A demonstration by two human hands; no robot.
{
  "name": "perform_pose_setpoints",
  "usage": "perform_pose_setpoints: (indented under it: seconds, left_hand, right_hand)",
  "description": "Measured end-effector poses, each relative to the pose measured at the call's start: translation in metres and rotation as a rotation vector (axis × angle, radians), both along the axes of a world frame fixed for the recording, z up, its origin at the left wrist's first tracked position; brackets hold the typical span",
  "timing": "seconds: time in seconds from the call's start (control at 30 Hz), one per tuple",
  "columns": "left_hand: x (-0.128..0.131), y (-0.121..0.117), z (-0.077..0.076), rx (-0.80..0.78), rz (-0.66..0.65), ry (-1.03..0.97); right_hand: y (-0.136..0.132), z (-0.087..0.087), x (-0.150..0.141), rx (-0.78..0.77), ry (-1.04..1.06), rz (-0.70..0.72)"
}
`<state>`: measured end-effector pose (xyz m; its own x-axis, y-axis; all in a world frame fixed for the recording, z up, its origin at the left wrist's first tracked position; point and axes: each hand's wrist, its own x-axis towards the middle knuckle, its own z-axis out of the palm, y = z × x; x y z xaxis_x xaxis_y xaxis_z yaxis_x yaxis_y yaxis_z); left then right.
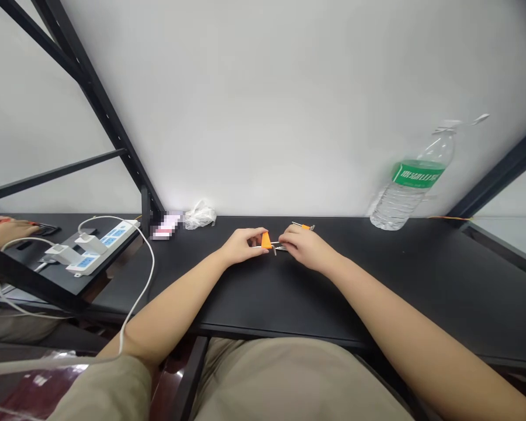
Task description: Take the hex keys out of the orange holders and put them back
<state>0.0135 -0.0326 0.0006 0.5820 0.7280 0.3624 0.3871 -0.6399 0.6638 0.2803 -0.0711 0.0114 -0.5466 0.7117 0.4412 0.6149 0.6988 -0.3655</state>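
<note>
My left hand (pixel 244 245) is closed on an orange hex key holder (pixel 267 240), gripping it between thumb and fingers. A short bent metal end (pixel 274 251) sticks out under the holder. Close beside it on the right, my right hand (pixel 305 247) pinches a thin metal hex key (pixel 281 248) whose far part is hidden by the fingers. Just behind the right hand's knuckles lies another orange piece (pixel 307 227) with thin metal keys, partly covered by the hand. Both hands are low over the black table (pixel 263 292).
A clear bottle with a green label (pixel 418 173) stands at the right by the wall. A crumpled plastic bag (pixel 200 215) lies back left. A white power strip (pixel 105 245) has a cable (pixel 152 257) looping past my left arm. Another person's hand (pixel 13 232) is beyond the black frame (pixel 109 117).
</note>
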Motion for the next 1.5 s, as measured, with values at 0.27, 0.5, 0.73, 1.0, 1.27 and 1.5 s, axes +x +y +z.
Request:
perform_pose_setpoints:
  seconds: [0.27,0.5,0.73,1.0,1.27,1.5]
  left_hand:
    - [0.014,-0.016,0.014,0.077,-0.071,0.054]
    - [0.008,-0.007,0.007,0.087,-0.016,0.083]
    - [-0.005,0.006,0.0,0.095,0.085,0.134]
    - [-0.004,0.005,-0.001,0.066,0.062,0.147]
    - [-0.003,0.004,0.0,0.051,0.036,0.16]
    - [-0.001,0.001,0.0,0.037,0.028,0.136]
  right_hand:
    - [0.002,-0.018,-0.02,-0.323,0.28,0.031]
    - [0.012,-0.015,-0.001,-0.265,0.158,-0.11]
    - [0.014,-0.015,0.008,-0.257,-0.148,-0.131]
    - [0.009,-0.015,0.002,-0.276,-0.289,-0.245]
    - [-0.001,-0.005,-0.002,-0.236,-0.22,-0.208]
    - [0.0,-0.001,-0.003,-0.136,-0.081,-0.098]
